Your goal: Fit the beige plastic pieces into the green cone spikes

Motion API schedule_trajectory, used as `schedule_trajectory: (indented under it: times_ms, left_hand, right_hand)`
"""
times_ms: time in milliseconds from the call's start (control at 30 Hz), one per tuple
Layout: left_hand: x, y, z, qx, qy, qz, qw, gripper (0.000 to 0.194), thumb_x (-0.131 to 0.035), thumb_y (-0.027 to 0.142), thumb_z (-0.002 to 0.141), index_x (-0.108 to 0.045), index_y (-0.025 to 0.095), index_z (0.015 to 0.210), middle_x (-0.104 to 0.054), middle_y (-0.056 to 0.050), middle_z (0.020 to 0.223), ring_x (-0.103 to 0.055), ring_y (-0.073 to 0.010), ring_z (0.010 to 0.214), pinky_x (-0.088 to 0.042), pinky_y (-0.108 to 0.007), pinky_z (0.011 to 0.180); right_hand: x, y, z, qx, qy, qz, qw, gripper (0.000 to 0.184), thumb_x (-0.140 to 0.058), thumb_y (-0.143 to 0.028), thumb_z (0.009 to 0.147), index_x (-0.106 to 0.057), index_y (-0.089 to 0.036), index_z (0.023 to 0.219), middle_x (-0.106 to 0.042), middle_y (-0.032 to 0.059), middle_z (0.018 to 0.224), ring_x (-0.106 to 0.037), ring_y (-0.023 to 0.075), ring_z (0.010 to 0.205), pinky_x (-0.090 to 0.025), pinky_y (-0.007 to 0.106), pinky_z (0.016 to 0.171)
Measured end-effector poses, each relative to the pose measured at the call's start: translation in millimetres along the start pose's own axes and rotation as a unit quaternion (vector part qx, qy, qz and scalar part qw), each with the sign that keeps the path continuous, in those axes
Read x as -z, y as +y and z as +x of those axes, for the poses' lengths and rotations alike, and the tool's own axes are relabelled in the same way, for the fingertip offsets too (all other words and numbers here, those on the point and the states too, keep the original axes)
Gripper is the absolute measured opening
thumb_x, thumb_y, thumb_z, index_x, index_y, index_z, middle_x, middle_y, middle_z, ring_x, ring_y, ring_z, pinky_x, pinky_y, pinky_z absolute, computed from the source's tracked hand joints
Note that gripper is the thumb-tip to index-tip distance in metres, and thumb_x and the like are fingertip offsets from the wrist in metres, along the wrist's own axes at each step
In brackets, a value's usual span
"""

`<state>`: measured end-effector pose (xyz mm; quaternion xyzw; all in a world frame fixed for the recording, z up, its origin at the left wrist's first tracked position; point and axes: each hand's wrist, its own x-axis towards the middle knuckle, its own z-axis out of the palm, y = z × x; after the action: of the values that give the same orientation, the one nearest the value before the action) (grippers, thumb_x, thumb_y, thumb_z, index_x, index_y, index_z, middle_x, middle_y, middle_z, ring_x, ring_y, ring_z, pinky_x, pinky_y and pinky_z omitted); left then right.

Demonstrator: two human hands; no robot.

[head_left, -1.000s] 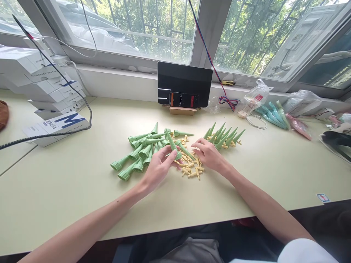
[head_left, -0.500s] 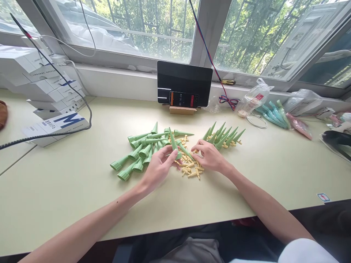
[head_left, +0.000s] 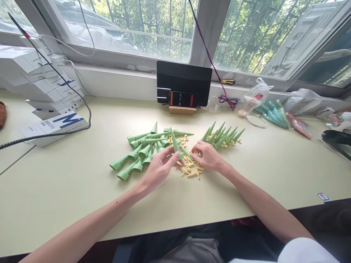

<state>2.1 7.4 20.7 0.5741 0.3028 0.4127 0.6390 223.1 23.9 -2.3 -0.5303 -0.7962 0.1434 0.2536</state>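
Note:
My left hand [head_left: 161, 166] grips a green plastic watering spike [head_left: 174, 142] near its wide collar, its point tilted up and away. My right hand [head_left: 207, 155] is closed, with its fingertips low over the right side of a pile of small yellow T-shaped plastic valves [head_left: 194, 172]. What those fingertips pinch, if anything, is hidden. Left of my left hand lies a heap of green spikes [head_left: 145, 150] with hollow collars towards me. Beyond my right hand, several spikes [head_left: 223, 136] stand in a cluster, points up, with yellow valves at their bases.
A dark tablet [head_left: 184, 78] and a phone [head_left: 183, 99] showing a timer lean at the back. White boxes [head_left: 52, 87] are stacked at left, with a black cable [head_left: 89, 113] across them. Plastic bags [head_left: 255, 98] and a white cord [head_left: 256, 122] lie at back right.
My left hand has shifted slightly right with the spike, closer to my right hand. My right hand stays nearly in place, fingertips still low at the valve pile.

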Motion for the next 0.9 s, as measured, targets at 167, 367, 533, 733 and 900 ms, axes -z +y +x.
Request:
schedule_trajectory:
  times_ms: [167,367,533,733,900]
  left_hand:
    - [1.0,-1,1,0.0,-0.011,0.004,1.0,0.032,-0.058,0.034,0.095,-0.063,0.017,0.121,-0.062,-0.01,0.126,-0.068,-0.0181,0.086,-0.06,-0.029,0.068]
    - [0.3,-1,0,0.011,-0.018,0.005,1.0,0.033,-0.058,0.035,0.095,-0.063,0.017,0.122,-0.063,-0.01,0.125,-0.068,-0.0185,0.086,-0.06,-0.03,0.069]
    - [0.8,-2,0,0.019,-0.028,0.01,0.999,0.035,-0.059,0.036,0.094,-0.063,0.017,0.123,-0.064,-0.011,0.124,-0.068,-0.0191,0.085,-0.059,-0.031,0.07]
    - [1.8,-2,1,0.035,-0.026,0.022,0.999,0.036,-0.06,0.038,0.093,-0.064,0.018,0.122,-0.067,-0.01,0.117,-0.069,-0.0178,0.08,-0.059,-0.032,0.071]
    - [1.7,-2,0,0.049,-0.028,0.021,0.998,0.037,-0.06,0.039,0.093,-0.063,0.017,0.122,-0.07,-0.009,0.108,-0.069,-0.0182,0.079,-0.059,-0.032,0.071]
  right_hand:
    - [-1,-3,0,0.0,0.053,0.059,0.997,0.007,-0.06,-0.023,0.085,-0.061,-0.017,0.082,-0.053,-0.0022,0.068,-0.045,0.01,0.057,-0.037,0.024,0.057]
    - [2,-13,-4,-0.002,0.073,0.169,0.983,0.01,-0.059,-0.029,0.088,-0.058,-0.019,0.09,-0.051,-0.0049,0.062,-0.041,0.0083,0.05,-0.035,0.022,0.049]
    - [0,-21,-8,0.037,0.091,0.21,0.973,0.009,-0.061,-0.026,0.086,-0.055,-0.02,0.088,-0.053,-0.0045,0.066,-0.039,0.0071,0.048,-0.035,0.022,0.047]
    - [-1,-27,-10,0.091,0.137,0.224,0.96,0.007,-0.059,-0.026,0.091,-0.055,-0.02,0.089,-0.061,-0.0003,0.079,-0.054,0.0081,0.056,-0.047,0.022,0.053]
    - [-2,-30,-11,0.114,0.138,0.224,0.958,0.003,-0.062,-0.022,0.092,-0.059,-0.02,0.091,-0.063,-0.0018,0.075,-0.056,0.0074,0.053,-0.047,0.021,0.052]
